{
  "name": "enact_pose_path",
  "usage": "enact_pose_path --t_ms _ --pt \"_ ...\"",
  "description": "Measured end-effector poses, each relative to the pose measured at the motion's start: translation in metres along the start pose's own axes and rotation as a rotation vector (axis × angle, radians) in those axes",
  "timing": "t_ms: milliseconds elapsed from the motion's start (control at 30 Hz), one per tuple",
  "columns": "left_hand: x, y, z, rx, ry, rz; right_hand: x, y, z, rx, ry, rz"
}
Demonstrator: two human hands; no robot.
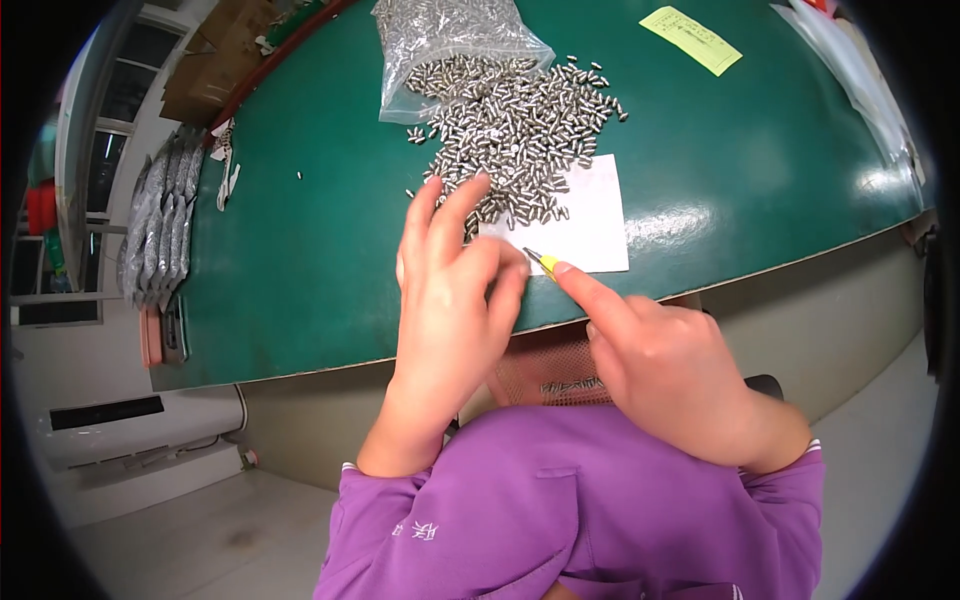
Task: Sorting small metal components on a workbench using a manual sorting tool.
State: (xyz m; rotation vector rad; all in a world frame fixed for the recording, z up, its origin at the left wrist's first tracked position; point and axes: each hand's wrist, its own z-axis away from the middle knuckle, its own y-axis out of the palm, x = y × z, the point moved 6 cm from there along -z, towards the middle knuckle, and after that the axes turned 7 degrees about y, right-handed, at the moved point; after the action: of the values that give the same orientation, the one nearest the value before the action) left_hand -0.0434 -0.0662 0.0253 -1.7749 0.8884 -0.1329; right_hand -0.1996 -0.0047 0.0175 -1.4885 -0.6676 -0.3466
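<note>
A heap of small silvery metal parts (520,125) spills from a clear plastic bag (450,30) onto the green table. White paper (600,215) lies under the heap's near edge. My left hand (445,270) is beside that edge, thumb and index finger pinched together, the other fingers stretched toward the parts. Whatever the pinch holds is too small or hidden to make out. My right hand (665,350) grips a yellow-handled tool with a dark, narrow tip (545,262). Its tip points at the left fingertips, above the paper's near edge.
Below the table's front edge sits a pink mesh basket (540,362) with small metal parts inside. A yellow note (692,40) lies at the far right, near clear plastic bags (850,85). Several filled grey bags (160,220) stand beyond the left edge. One stray part (299,175) lies left.
</note>
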Motion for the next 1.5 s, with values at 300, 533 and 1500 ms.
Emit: enact_pose_path --t_ms 300,533,1500 --pt "0.019 -0.005 -0.005 -0.123 -0.058 -0.053 -0.008 0.006 0.008 -0.122 -0.044 -0.071" --pt "0.021 0.005 -0.009 -0.072 -0.095 -0.062 -0.008 0.005 0.008 -0.115 -0.041 -0.072" --pt "0.016 0.002 0.015 -0.121 -0.098 0.107 -0.017 0.01 0.013 -0.159 -0.087 -0.204"
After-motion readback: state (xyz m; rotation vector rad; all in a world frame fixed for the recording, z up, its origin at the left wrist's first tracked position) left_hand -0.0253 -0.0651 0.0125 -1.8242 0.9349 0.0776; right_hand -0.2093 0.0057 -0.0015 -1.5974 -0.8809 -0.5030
